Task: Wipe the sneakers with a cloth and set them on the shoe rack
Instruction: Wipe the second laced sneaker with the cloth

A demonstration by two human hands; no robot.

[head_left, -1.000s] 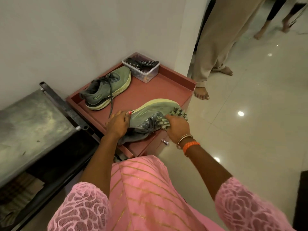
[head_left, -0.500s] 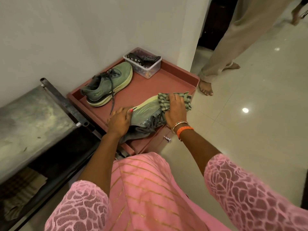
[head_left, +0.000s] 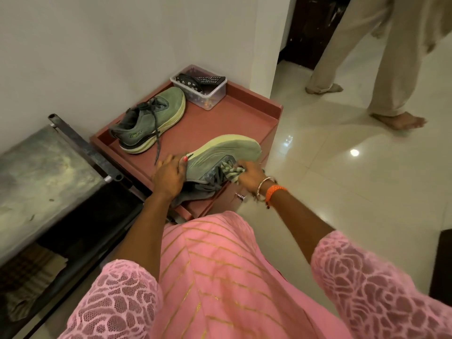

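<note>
Head view: my left hand (head_left: 168,176) grips the tilted sneaker (head_left: 220,157) — my right hand (head_left: 249,176) pinches the striped cloth (head_left: 231,172) against it.

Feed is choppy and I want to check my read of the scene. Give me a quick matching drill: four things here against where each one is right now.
Things:
1. striped cloth
2. tilted sneaker
3. second sneaker
4. clear plastic box

Places:
A. back corner of the red cabinet top, by the wall
B. bunched in the right hand
C. flat on its sole near the wall
D. gripped at the heel end by the left hand, sole turned up

Pairs: 1-B, 2-D, 3-C, 4-A
</note>
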